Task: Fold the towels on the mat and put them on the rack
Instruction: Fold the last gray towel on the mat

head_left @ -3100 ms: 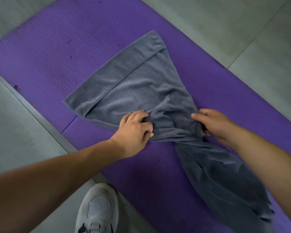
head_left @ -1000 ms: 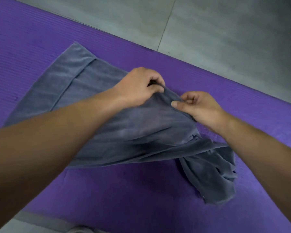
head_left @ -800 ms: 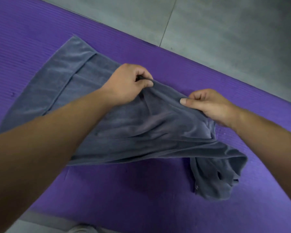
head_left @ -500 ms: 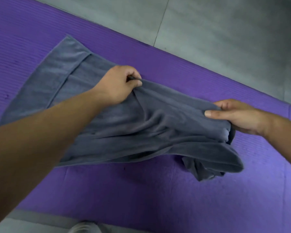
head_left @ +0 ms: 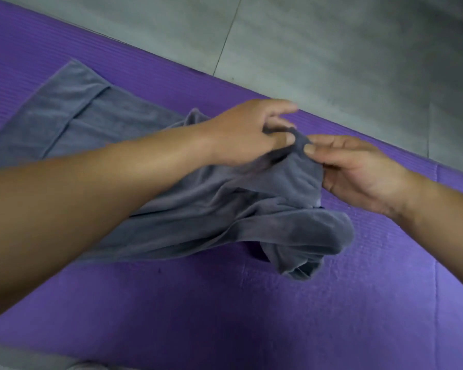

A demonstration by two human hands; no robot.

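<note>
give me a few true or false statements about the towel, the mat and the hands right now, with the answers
1. The left hand and the right hand both pinch the grey towel. True.
2. The towel lies flat and spread out on the mat. False: its right part is bunched up and lifted where the hands hold it.
3. The mat is purple and lies on a grey floor. True.
4. The hands grip opposite ends of the towel. False: they are close together at one raised bit of it.
</note>
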